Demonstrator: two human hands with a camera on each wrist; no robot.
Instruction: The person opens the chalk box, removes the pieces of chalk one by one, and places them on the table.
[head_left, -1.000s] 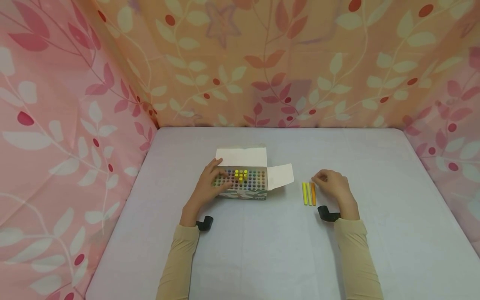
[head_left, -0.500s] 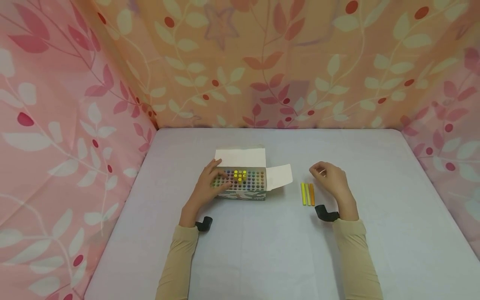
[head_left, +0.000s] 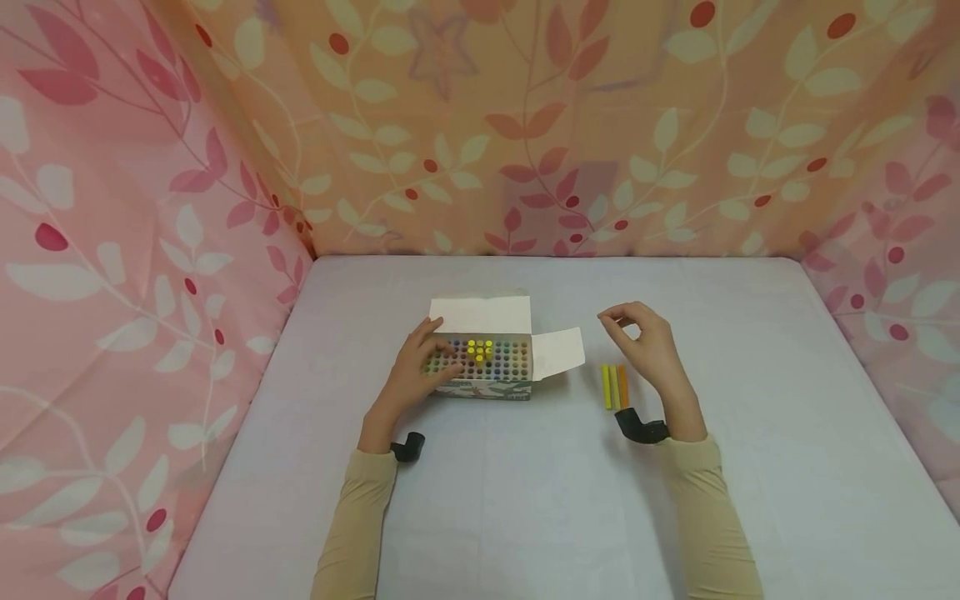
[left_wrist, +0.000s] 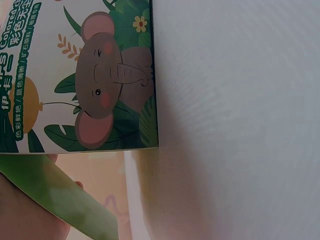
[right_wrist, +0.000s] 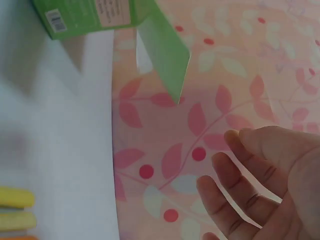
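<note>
An open box of chalk point(head_left: 491, 390), with an elephant printed on its side, stands left of the middle in the head view. Rows of coloured chalk ends fill it, and several yellow chalk sticks point(head_left: 480, 351) rise above the others. My left hand point(head_left: 417, 358) grips the box's left end, its bent fingers over the edge. In the left wrist view a green flap point(left_wrist: 65, 195) covers part of that hand. To the right, above the table, is my right hand point(head_left: 647, 343), thumb and index tips together, other fingers loosely bent. Nothing shows between its fingers.
Two yellowish chalk sticks point(head_left: 607, 387) and an orange chalk stick point(head_left: 623, 385) lie side by side on the white-covered table point(head_left: 525, 500), near my right wrist. The box's side flap point(head_left: 558, 353) juts out toward them. Leaf-patterned curtains point(head_left: 555, 125) surround the table.
My right hand has risen away from the loose chalk sticks and shifted left toward the box. My left hand and the box keep their places.
</note>
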